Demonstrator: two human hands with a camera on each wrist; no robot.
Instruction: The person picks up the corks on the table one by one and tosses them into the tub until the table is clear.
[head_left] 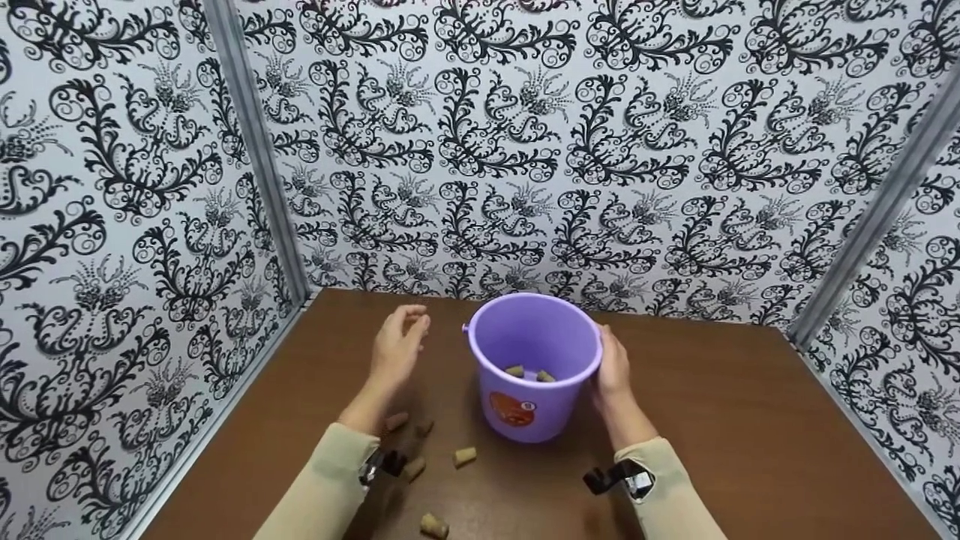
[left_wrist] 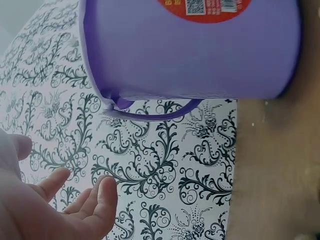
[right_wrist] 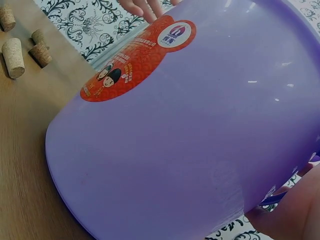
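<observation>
A purple bucket (head_left: pixel 525 412) with an orange-red sticker stands upright on the table. My right hand (head_left: pixel 613 367) holds it by its right side, with the fingers up near the rim; in the right wrist view the hand (right_wrist: pixel 292 207) lies against the wall beside the handle (right_wrist: pixel 274 199). Inside the bucket are corks, one cork (head_left: pixel 545 376) near the bottom. To the left of the bucket my left hand (head_left: pixel 397 349) is raised above the table, its fingers loosely bent and holding nothing. The left wrist view shows that hand (left_wrist: pixel 60 200) apart from the bucket.
Several corks lie on the brown table (head_left: pixel 712 420): one cork (head_left: pixel 465 456) in front of the bucket, another cork (head_left: pixel 433 525) near the front edge, others by the left forearm. Patterned panels (head_left: pixel 525 150) close off the back and both sides.
</observation>
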